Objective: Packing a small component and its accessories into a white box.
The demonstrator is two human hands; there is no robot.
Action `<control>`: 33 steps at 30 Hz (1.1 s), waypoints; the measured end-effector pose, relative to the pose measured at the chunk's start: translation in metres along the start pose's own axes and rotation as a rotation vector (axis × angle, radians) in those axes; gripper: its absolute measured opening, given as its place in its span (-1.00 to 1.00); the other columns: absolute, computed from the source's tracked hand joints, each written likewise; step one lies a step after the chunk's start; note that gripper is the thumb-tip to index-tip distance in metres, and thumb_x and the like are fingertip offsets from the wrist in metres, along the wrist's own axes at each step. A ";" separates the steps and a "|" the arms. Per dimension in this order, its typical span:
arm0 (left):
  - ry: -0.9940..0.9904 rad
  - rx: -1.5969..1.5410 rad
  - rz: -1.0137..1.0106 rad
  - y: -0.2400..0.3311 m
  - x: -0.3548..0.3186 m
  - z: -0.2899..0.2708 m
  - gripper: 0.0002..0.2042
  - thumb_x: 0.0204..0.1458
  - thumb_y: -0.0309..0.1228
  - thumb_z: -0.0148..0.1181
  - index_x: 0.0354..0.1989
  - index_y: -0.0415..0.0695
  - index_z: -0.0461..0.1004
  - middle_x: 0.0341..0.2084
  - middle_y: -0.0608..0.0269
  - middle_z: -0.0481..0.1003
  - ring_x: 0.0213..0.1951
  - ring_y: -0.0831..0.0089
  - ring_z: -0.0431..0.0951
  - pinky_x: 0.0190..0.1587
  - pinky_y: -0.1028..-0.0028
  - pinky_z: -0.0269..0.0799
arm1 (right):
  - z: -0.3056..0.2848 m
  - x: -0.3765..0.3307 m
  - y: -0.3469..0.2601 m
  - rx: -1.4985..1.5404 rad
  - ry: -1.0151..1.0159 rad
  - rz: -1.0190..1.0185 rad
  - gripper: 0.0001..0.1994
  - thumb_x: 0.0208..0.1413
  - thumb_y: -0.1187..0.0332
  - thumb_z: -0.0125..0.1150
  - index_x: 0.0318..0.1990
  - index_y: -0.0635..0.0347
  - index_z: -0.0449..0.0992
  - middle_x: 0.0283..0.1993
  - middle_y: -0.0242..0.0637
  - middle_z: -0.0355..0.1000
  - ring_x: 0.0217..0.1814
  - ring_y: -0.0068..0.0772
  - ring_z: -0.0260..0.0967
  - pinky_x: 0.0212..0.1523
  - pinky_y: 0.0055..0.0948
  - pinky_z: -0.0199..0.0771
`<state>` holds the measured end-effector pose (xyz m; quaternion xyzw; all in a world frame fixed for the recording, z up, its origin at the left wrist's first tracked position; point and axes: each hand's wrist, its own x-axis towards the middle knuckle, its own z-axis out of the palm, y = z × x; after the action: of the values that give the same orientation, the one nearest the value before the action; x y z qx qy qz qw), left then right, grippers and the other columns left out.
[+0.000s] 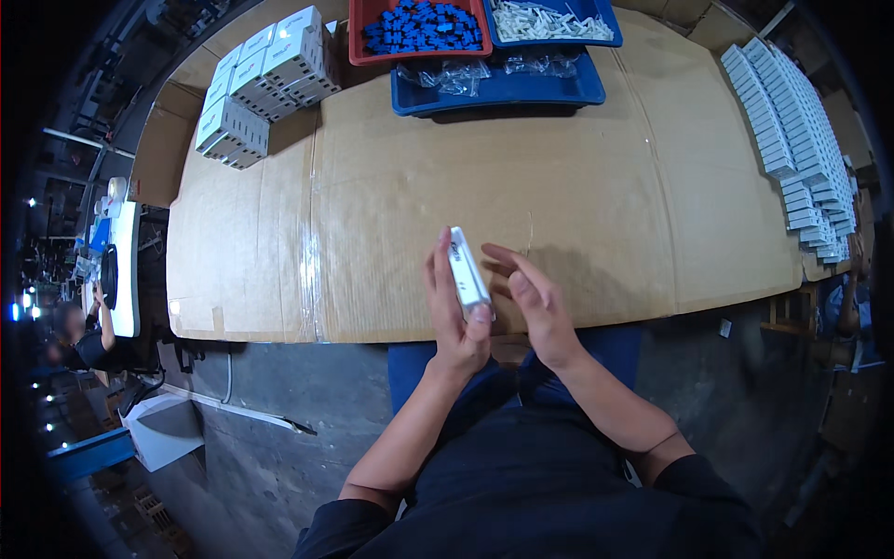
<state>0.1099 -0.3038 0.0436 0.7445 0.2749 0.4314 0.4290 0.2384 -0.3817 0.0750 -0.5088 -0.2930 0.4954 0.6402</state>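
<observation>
Two hands meet above the near edge of the surface (596, 186), which is covered with flat brown cardboard. The left hand (454, 312) is grasping a small white box (467, 271), long and narrow, with its fingers behind the box and the thumb pressed on the lower end. The box stands almost upright, leaning a little to the left at its top, and it is raised above the cardboard, not lying on it. The right hand (533, 303) is released and holds nothing; its fingers are stretched toward the box and are just beside it, but I cannot tell if they touch it. At the far left of the surface is a pile of white boxes (265, 79), stacked in several layers. At the far edge stand a red tray (357, 37) full of small blue parts (424, 25) and a blue tray (596, 14) with white parts (549, 20), and in front of them is another blue tray (577, 88) with clear plastic bags (456, 74). Along the right side, many narrow white boxes (792, 121) lie in long rows, close to each other. Far to the left, at another white table (126, 270), another person (88, 340) is seated.
</observation>
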 end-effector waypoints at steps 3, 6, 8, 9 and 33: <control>-0.009 -0.077 0.063 -0.010 -0.007 0.011 -0.06 0.21 0.13 0.09 0.52 -0.41 -0.01 0.47 -0.25 0.10 0.42 -0.12 0.15 0.43 0.01 0.10 | 0.009 0.002 -0.018 0.224 -0.029 0.338 -0.44 0.39 0.12 0.23 0.40 0.25 0.34 0.31 -0.16 0.41 0.36 -0.35 0.35 0.32 -0.38 0.38; 0.047 -0.100 0.034 -0.006 -0.006 0.017 0.04 0.17 0.28 0.09 0.52 -0.42 -0.02 0.36 -0.25 0.20 0.39 -0.11 0.20 0.39 0.03 0.16 | 0.020 -0.001 -0.016 0.246 0.020 0.327 -0.44 0.34 0.30 0.32 0.41 0.22 0.30 0.23 -0.22 0.44 0.25 -0.45 0.40 0.17 -0.44 0.46; 0.088 -0.180 -0.029 -0.003 -0.004 0.019 0.07 0.16 0.33 0.09 0.53 -0.41 -0.03 0.32 -0.25 0.23 0.36 -0.10 0.23 0.37 0.04 0.19 | 0.025 -0.007 -0.004 0.289 0.043 0.207 -0.42 0.32 0.41 0.35 0.43 0.24 0.28 0.19 -0.27 0.46 0.16 -0.49 0.43 0.07 -0.46 0.52; 0.086 -0.132 -0.034 -0.003 -0.004 0.019 0.10 0.15 0.40 0.02 0.51 -0.42 0.01 0.30 -0.25 0.25 0.32 -0.08 0.25 0.33 0.04 0.22 | 0.025 -0.008 0.001 0.289 0.042 0.207 -0.42 0.32 0.41 0.35 0.43 0.24 0.28 0.19 -0.27 0.46 0.16 -0.49 0.43 0.07 -0.46 0.52; 0.175 0.059 0.115 -0.005 -0.002 0.021 -0.15 0.31 0.21 -0.28 0.26 -0.52 0.32 0.06 -0.30 0.49 0.07 -0.13 0.47 0.09 0.03 0.47 | 0.047 -0.027 0.002 -0.018 0.261 -0.023 -0.57 0.55 0.12 -0.03 -0.17 0.36 0.56 -0.31 -0.51 0.46 -0.27 -0.75 0.26 -0.26 -0.57 0.33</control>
<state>0.1272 -0.3113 0.0332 0.7309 0.2808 0.5103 0.3558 0.1870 -0.3897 0.0911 -0.5714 -0.2174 0.4147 0.6739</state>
